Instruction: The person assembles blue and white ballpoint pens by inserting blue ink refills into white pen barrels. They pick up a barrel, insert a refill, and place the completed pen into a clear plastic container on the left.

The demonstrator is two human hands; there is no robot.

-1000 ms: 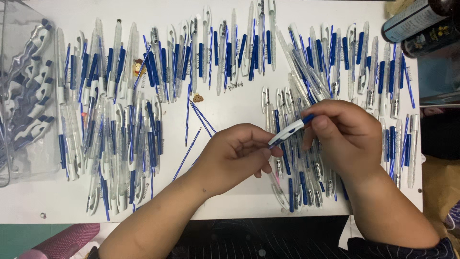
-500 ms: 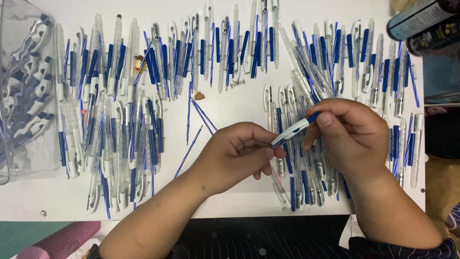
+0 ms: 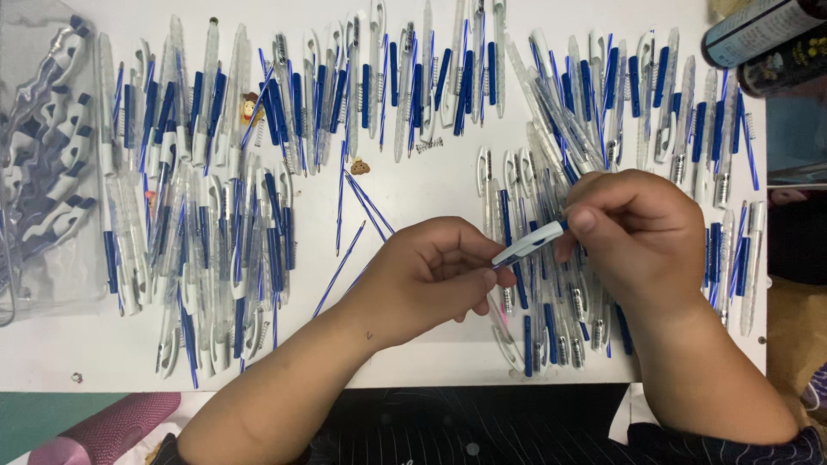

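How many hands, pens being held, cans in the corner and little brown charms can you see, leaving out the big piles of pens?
hands: 2, the left hand and the right hand
pen held between them: 1
cans: 2
little brown charms: 2
Total: 7

Bare forearms; dark pinstriped garment (image 3: 482, 430) at the body.
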